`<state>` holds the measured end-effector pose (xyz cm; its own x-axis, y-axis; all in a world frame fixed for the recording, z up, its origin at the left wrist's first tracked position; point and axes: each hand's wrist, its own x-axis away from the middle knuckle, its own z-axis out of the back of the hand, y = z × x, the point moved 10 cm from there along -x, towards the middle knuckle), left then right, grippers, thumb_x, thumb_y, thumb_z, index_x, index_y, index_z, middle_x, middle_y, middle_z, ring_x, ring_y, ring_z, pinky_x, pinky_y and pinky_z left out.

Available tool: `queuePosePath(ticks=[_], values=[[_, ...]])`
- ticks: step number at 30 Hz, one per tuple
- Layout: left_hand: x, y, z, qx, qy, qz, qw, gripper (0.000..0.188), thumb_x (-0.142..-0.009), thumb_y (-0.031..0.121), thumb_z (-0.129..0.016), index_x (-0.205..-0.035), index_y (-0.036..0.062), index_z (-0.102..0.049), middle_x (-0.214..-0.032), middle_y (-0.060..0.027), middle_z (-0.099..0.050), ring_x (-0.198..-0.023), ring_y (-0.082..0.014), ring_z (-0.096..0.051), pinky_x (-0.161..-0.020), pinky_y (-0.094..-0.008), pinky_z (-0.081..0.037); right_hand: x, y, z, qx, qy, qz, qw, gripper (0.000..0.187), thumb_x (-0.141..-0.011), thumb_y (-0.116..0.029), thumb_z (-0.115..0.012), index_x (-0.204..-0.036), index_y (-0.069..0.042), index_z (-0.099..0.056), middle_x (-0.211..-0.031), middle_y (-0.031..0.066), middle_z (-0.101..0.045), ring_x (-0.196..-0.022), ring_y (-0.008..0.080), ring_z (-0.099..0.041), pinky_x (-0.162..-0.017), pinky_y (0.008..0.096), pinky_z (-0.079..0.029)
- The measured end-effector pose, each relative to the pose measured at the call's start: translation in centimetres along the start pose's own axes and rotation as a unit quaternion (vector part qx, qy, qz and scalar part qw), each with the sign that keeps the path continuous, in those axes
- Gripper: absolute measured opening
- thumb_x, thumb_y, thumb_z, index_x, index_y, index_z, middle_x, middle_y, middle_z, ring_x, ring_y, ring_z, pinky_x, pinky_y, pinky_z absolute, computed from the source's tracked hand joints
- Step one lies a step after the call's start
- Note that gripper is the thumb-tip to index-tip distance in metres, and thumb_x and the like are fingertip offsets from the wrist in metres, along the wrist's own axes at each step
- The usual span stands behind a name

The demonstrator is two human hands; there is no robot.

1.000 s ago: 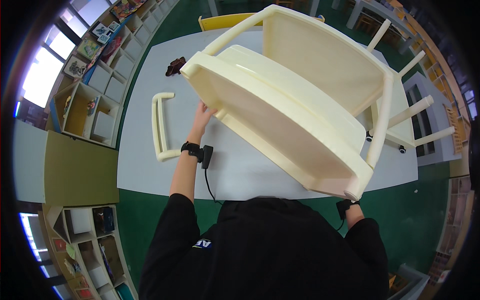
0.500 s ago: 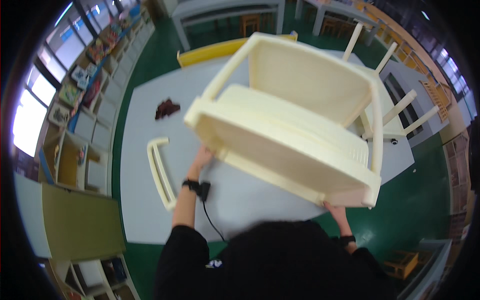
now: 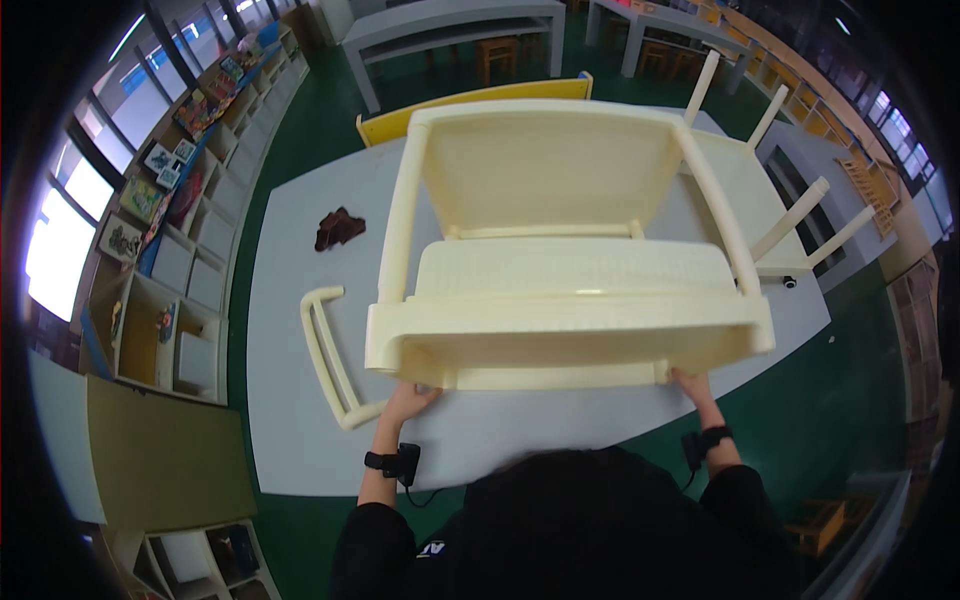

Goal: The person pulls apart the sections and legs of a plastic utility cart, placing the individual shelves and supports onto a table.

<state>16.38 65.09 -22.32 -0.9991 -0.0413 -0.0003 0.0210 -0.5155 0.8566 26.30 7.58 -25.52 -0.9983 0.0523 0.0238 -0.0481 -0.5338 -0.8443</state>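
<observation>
A large cream plastic shelf rack [image 3: 580, 312], two deep trays joined by tubular side posts, rests or hovers over the table in front of me; which of the two I cannot tell. My left hand [image 3: 410, 401] grips the left end of its near lower edge. At the right end of that same edge, my right hand [image 3: 693, 384] takes hold. Most fingers of both hands are hidden by the rack. Left of it lies a cream U-shaped tube frame [image 3: 328, 365], its near end close to my left hand.
A grey table [image 3: 290, 445] bears everything. A crumpled dark red thing [image 3: 340, 229] lies at far left. On the right, a cream plastic panel with leg-like posts [image 3: 735, 185] lies beside the rack. Beyond are a yellow bench-like piece [image 3: 470, 104] and low shelves [image 3: 205, 260] along the left.
The rack has turned so its near edge now lies level across my view, its right end moving away from me and its left end nearer. Both hands moved with it, keeping their hold.
</observation>
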Motion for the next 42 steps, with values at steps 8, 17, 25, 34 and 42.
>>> queuePosePath(ticks=[8,17,25,34,42], values=[[4.8,6.0,-3.4,-0.189,-0.139,-0.055,0.971,0.049,-0.07,0.012,-0.064,-0.116,0.0028,-0.048,-0.108,-0.0201,-0.055,-0.101,-0.0332,-0.052,-0.088,-0.0372,-0.041,-13.4,2.0,0.2,-0.094,-0.041,-0.128,0.986,0.015,-0.072,-0.014,-0.064,-0.08,-0.002,-0.06,-0.061,0.0066,-0.057,-0.046,0.014,-0.053,-0.037,0.0264,-0.04],[0.3,14.6,-7.3,-0.034,-0.039,-0.123,0.991,0.024,-0.07,0.014,-0.067,-0.091,0.0043,-0.062,-0.068,-0.0117,-0.061,-0.06,-0.0248,-0.058,-0.057,-0.0332,-0.045,-16.1,-3.8,-0.4,-0.264,0.074,-0.122,0.954,0.048,-0.083,-0.024,-0.054,-0.124,-0.004,-0.04,-0.114,0.0127,-0.05,-0.096,0.0212,-0.051,-0.079,0.0337,-0.041],[-0.7,18.3,-13.5,-0.063,-0.009,-0.137,0.989,0.017,-0.068,0.023,-0.068,-0.069,0.008,-0.06,-0.058,-0.0115,-0.057,-0.055,-0.0295,-0.055,-0.048,-0.037,-0.042,8.2,-21.7,-10.0,-0.005,-0.458,0.114,0.882,0.076,-0.062,-0.027,-0.077,-0.127,-0.005,-0.043,-0.119,0.0119,-0.053,-0.109,0.0228,-0.049,-0.093,0.0336,-0.036],[-4.1,22.3,-21.6,-0.048,-0.06,-0.161,0.984,0.023,-0.07,0.024,-0.067,-0.076,0.0045,-0.057,-0.062,-0.0138,-0.057,-0.06,-0.0323,-0.056,-0.052,-0.0403,-0.044,5.7,-21.0,-3.0,-0.094,-0.099,0.059,0.989,0.045,-0.066,-0.017,-0.077,-0.102,0.003,-0.057,-0.094,0.0107,-0.063,-0.084,0.0177,-0.06,-0.073,0.0293,-0.048],[-5.2,17.4,-26.2,-0.186,-0.204,-0.353,0.894,0.04,-0.069,0.026,-0.068,-0.099,0.0037,-0.052,-0.099,-0.0105,-0.054,-0.096,-0.0286,-0.051,-0.081,-0.039,-0.041,6.2,-22.3,-1.4,-0.088,-0.074,0.105,0.988,0.042,-0.068,-0.014,-0.075,-0.101,0.004,-0.057,-0.093,0.0117,-0.063,-0.085,0.0178,-0.061,-0.073,0.0292,-0.048]])
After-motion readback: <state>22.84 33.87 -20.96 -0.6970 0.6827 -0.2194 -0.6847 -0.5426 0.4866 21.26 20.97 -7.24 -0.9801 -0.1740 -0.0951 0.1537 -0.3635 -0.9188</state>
